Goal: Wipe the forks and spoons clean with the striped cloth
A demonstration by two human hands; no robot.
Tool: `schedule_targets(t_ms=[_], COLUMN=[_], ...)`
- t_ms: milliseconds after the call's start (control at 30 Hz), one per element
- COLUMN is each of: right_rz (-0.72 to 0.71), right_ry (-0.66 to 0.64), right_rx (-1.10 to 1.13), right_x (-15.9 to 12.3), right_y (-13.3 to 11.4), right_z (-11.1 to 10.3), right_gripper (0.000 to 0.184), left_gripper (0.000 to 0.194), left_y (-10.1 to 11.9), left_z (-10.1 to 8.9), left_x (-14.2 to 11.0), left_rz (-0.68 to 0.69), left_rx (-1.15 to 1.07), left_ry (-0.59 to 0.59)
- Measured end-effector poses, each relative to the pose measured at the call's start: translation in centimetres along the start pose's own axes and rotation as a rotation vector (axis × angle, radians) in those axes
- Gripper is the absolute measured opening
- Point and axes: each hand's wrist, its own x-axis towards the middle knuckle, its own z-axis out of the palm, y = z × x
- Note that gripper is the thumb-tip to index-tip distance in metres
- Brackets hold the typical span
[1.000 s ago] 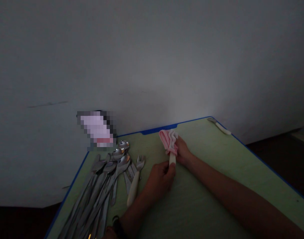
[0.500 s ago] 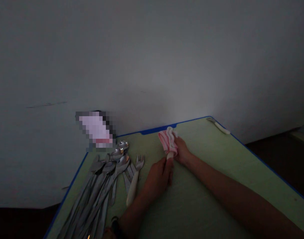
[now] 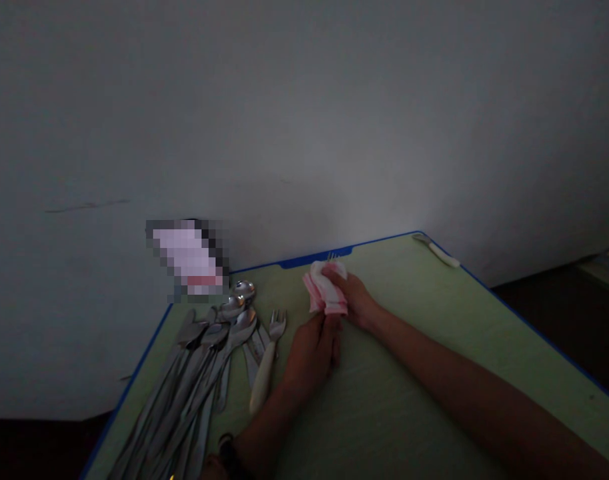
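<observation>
A pink-and-white cloth (image 3: 325, 291) is bunched around a piece of cutlery, with metal fork tines (image 3: 332, 256) poking out at its far end. The handle is hidden inside the cloth. My right hand (image 3: 350, 297) presses on the cloth's right side and far end. My left hand (image 3: 312, 353) is closed around the cloth's lower end, just above the green tabletop. A dark band (image 3: 229, 456) circles my left wrist.
Several steel spoons and knives (image 3: 187, 377) lie in a pile at the left, beside a cream-handled fork (image 3: 267, 360). A cream-handled utensil (image 3: 437, 252) lies at the far corner of the blue-edged green table (image 3: 409, 373). A pixelated patch (image 3: 187, 257) covers something at the far left edge.
The cloth has shifted left and now covers the white handle, and the fork tines show at its far end. Both hands have closed in around it.
</observation>
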Motion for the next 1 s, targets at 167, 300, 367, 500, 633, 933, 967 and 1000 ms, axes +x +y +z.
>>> schedule_targets(t_ms=[167,300,367,500,633,933,967,1000], right_rz=[0.012,-0.029,-0.053,-0.113,-0.064,0.091,0.092,0.088], right_ry=[0.000,0.021,0.022,0.002,-0.046,-0.068,-0.052,-0.034], right_rx=[-0.036,-0.059,-0.076,-0.101,-0.010,0.106,0.113,0.121], right_x=[0.00,0.08,0.12,0.22,0.08,0.11,0.19,0.27], right_y=[0.08,0.19,0.35,0.64,0.50,0.26,0.26,0.24], right_z=[-0.15,-0.23,-0.26,-0.24,0.01,-0.01,-0.07,-0.11], right_gripper=[0.034,0.038,0.038,0.035,0.034,0.028,0.027,0.026], left_gripper=[0.037,0.029,0.030,0.050,0.055,0.050,0.048,0.046], left_y=[0.29,0.46,0.47,0.52,0.29,0.44,0.59,0.70], left_z=[0.01,0.01,0.02,0.01,0.01,-0.20,-0.22,-0.22], left_x=[-0.07,0.03,0.09,0.12,0.17,0.12,0.04,-0.04], left_rz=[0.005,0.057,0.053,-0.012,-0.036,0.018,0.043,0.067], left_rx=[0.023,0.080,0.088,0.097,0.018,0.051,0.081,0.107], left_ry=[-0.015,0.004,0.021,0.030,0.021,0.024,0.026,0.026])
